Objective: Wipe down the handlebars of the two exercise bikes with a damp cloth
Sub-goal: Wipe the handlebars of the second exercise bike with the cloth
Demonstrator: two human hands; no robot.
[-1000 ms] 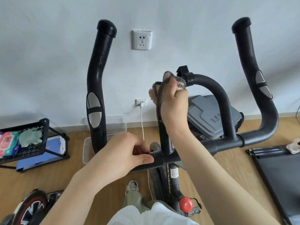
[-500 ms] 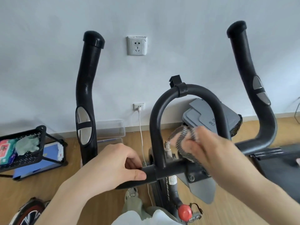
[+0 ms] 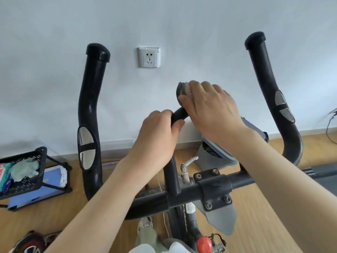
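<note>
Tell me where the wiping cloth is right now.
In the head view the cloth sits mid-frame atop the centre loop bar, held under the right hand, just above the left hand and below the wall socket.

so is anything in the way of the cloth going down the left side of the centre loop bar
Yes, the left hand grips the centre loop bar just below the cloth, which the right hand holds over the top of the loop. It likely has to let go first.
</note>
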